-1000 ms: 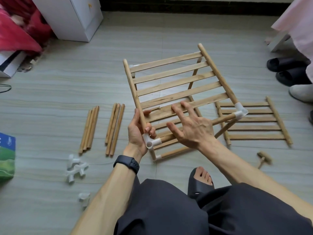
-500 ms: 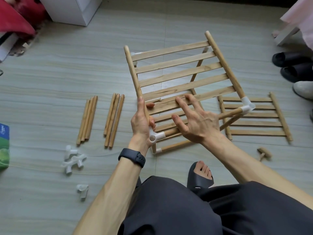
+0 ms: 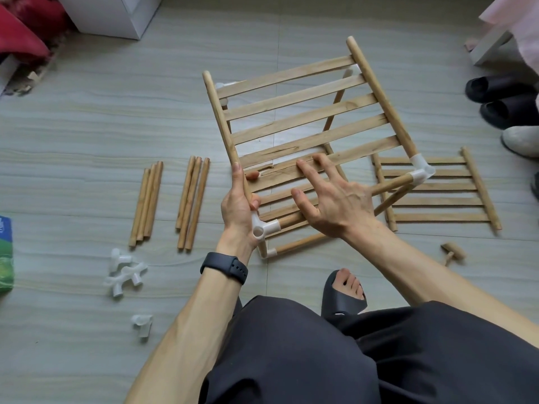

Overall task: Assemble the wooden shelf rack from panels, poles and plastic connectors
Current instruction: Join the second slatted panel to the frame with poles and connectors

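Head view. Counted two slat panels in plain sight: one tilted up as the top of the half-built rack (image 3: 306, 121), one flat panel (image 3: 437, 193) down on the floor (image 3: 87, 126) to the right, partly under the rack's corner. Counted two bunches of loose poles on the left: about four in the far-left bunch (image 3: 147, 204), three in the next bunch (image 3: 194, 202). Saw a small heap of loose white connectors (image 3: 124, 272), too tangled to count, plus one single connector (image 3: 143, 325) nearer the knees. Saw one little wooden mallet (image 3: 452, 252) on the right.

Gripped the rack's left side pole (image 3: 221, 121) tight with the left hand (image 3: 239, 205), just above the near corner connector (image 3: 262, 227). Held nothing in the right hand (image 3: 335, 205), with fingers straight and spread over the lowest slats. Could not tell how hard pressed.

Found the rack right in front of the knees, between both hands, near edge low, far edge lifted. Saw a right corner connector (image 3: 421, 170) above the flat panel.

Saw one foot in a black slipper (image 3: 344, 293) under the right arm. Counted two more black slippers (image 3: 501, 97) and one white shoe (image 3: 522, 139) at the right edge. Saw a white cabinet (image 3: 116, 16) and red cloth (image 3: 23, 27) far off on the left.
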{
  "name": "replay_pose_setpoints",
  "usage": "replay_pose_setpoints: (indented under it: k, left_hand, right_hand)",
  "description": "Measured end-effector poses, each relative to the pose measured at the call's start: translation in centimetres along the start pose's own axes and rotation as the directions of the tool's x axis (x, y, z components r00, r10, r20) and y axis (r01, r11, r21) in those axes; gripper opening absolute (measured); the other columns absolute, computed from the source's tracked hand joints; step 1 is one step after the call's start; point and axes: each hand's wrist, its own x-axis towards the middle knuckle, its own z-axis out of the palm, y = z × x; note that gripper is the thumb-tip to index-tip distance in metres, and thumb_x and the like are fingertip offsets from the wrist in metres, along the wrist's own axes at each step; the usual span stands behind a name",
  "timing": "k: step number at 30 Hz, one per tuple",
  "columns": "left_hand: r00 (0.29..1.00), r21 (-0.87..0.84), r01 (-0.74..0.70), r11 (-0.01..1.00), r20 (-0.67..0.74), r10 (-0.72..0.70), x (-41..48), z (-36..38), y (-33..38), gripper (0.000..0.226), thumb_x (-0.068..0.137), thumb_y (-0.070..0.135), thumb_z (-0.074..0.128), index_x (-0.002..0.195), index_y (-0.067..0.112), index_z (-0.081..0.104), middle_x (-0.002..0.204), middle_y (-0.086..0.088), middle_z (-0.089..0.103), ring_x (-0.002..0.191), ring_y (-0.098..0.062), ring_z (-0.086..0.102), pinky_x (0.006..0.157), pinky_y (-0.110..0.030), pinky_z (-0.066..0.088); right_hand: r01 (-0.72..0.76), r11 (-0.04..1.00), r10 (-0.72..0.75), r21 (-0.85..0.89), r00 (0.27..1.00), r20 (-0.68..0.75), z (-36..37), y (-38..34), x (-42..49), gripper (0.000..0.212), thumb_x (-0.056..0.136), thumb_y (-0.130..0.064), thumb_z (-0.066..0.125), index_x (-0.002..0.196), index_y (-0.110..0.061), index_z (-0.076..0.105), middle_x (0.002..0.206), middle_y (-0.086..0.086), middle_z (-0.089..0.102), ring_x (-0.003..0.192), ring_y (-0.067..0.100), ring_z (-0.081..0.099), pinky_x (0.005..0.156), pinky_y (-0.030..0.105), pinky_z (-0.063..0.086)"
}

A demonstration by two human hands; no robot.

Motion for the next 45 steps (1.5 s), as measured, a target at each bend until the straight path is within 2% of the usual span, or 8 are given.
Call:
replay_pose_setpoints:
  k: [19,24,28,31,34,37,41,45]
  left_hand:
    - [0.973,0.245,-0.157,0.957,-0.127,0.193,0.0,0.7,0.4,0.061,0.099,0.065,0.043,0.096,0.012,0.072,0.056,0.001,0.046,0.039,-0.007,0.042,0.040,-0.021,0.038]
    - [0.980,0.222,-0.162,0.962,-0.078,0.183,-0.3,0.1,-0.1,0.055,0.098,0.068,0.042,0.088,0.024,0.074,0.054,0.004,0.051,0.045,-0.008,0.049,0.063,-0.030,0.045]
    - [0.990,0.238,-0.141,0.961,0.035,0.136,-0.6,-1.1,0.5,0.043,0.103,0.058,0.040,0.116,0.026,0.066,0.059,0.006,0.058,0.060,-0.011,0.060,0.077,-0.035,0.049]
    - [0.944,0.598,-0.263,0.757,-0.004,0.330,-0.9,-1.6,1.2,0.051,0.101,0.055,0.044,0.140,0.023,0.049,0.104,0.007,0.068,0.108,-0.017,0.062,0.084,-0.033,0.049]
    - [0.717,0.866,-0.498,0.050,0.378,0.586,-1.4,-2.1,2.6,0.078,0.086,0.065,0.050,0.150,0.023,0.036,0.148,-0.005,0.036,0.138,-0.023,0.032,0.116,-0.042,0.027]
    - [0.625,0.687,-0.527,-0.500,0.713,0.320,-0.7,-1.5,4.3,0.099,0.083,0.085,0.037,0.158,0.023,0.023,0.162,-0.004,0.021,0.150,-0.023,0.017,0.123,-0.047,0.004]
    - [0.715,0.590,-0.417,-0.691,0.683,0.151,0.9,-0.1,4.3,0.119,0.075,0.094,0.036,0.160,0.019,0.001,0.162,-0.014,0.027,0.151,-0.032,0.021,0.120,-0.060,0.011]
    - [0.773,0.688,-0.381,-0.618,0.603,0.196,1.4,0.5,3.0,0.110,0.076,0.053,0.065,0.159,0.022,0.001,0.161,-0.015,0.028,0.149,-0.033,0.023,0.118,-0.054,0.024]
  right_hand:
    - [0.042,0.999,-0.043,-0.021,0.996,-0.072,0.2,0.0,0.5,0.070,0.095,-0.068,0.016,0.158,-0.039,0.027,0.165,0.004,0.030,0.090,0.033,0.069,0.057,0.028,0.037]
    - [0.030,1.000,-0.031,-0.007,0.997,-0.074,0.2,-0.1,0.5,0.075,0.093,-0.071,0.012,0.158,-0.038,0.029,0.164,0.005,0.031,0.088,0.035,0.069,0.058,0.029,0.039]
    - [-0.006,1.000,0.007,0.018,0.997,-0.082,0.1,-1.1,0.7,0.075,0.093,-0.070,0.010,0.158,-0.036,0.028,0.165,0.008,0.027,0.092,0.036,0.068,0.058,0.029,0.037]
    - [-0.052,0.997,0.057,0.059,0.995,-0.080,-0.1,-2.5,1.4,0.068,0.099,-0.065,0.014,0.158,-0.034,0.025,0.166,0.009,0.024,0.097,0.035,0.067,0.058,0.030,0.031]
    - [-0.039,0.996,0.045,0.086,0.996,-0.073,-0.3,-2.9,1.6,0.063,0.102,-0.058,0.018,0.160,-0.033,0.022,0.167,0.007,0.020,0.097,0.033,0.068,0.059,0.030,0.031]
    - [0.047,0.963,-0.030,0.264,0.997,-0.070,-1.1,-1.8,1.1,0.069,0.098,-0.061,0.020,0.159,-0.030,0.025,0.167,0.002,0.023,0.122,0.031,0.060,0.083,0.043,0.048]
    - [0.178,0.969,-0.164,0.170,0.982,-0.093,-2.2,2.4,0.6,0.097,0.086,-0.087,0.029,0.159,-0.022,0.027,0.160,0.004,0.029,0.140,0.026,0.037,0.111,0.049,0.041]
    - [0.084,0.989,-0.071,-0.122,0.992,0.103,-2.2,7.3,1.6,0.125,0.071,-0.091,0.050,0.162,-0.024,-0.004,0.170,0.008,0.002,0.156,0.029,-0.003,0.126,0.052,0.003]
